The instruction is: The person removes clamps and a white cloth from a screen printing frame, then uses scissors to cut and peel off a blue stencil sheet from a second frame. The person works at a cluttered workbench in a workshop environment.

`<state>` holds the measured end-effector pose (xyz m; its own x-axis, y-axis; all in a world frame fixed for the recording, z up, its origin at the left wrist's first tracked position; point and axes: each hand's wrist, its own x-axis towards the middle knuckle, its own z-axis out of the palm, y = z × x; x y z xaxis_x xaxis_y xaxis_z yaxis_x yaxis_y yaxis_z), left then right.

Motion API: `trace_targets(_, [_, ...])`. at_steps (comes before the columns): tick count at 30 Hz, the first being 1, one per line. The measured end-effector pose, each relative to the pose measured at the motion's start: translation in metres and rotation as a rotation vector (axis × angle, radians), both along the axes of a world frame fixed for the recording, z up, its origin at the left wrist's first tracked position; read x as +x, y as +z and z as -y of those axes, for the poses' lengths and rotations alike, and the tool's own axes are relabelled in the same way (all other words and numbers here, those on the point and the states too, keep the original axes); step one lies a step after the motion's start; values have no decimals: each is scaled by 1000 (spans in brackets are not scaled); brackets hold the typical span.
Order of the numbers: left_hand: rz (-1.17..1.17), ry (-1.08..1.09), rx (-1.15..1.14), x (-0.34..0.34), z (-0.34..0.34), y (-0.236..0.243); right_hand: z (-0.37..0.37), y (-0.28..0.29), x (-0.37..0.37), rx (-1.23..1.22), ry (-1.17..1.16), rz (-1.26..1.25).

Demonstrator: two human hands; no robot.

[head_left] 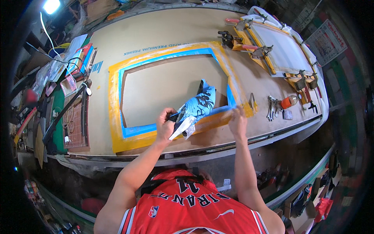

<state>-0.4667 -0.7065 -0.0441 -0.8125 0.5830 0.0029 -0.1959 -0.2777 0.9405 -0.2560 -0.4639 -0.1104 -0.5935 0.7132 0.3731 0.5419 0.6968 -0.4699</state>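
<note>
My left hand (165,124) is closed round one end of a crumpled blue cloth (198,105) with black markings and white parts. The cloth hangs over the near side of a rectangular frame (113,117), yellow outside with blue tape along its inner edge. My right hand (238,124) is at the frame's near right corner, its fingers smeared, so their hold cannot be made out. Just beyond it, a slim pointed tool (253,102) lies by the frame's right side.
Wrenches (271,108), an orange-banded bottle (289,102) and a small box (287,114) lie to the right. A clamped white screen frame (278,46) stands at the far right. A cutting mat (76,124) and a long dark bar (62,115) are on the left.
</note>
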Motion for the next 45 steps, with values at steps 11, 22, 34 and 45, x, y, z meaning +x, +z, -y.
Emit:
trace_targets(11, [398, -417, 397, -26, 68, -10, 94, 57, -91, -358, 793, -186])
trace_targets(22, [37, -266, 52, -79, 200, -22, 239, 28, -184, -1548, 585, -673])
trace_targets(34, [-499, -126, -234, -167, 389, -29, 447, -1, -264, -2081, 449, -479])
trace_targets(45, [-536, 305, -290, -178, 477, -37, 576, 54, -263, -1925, 664, -468])
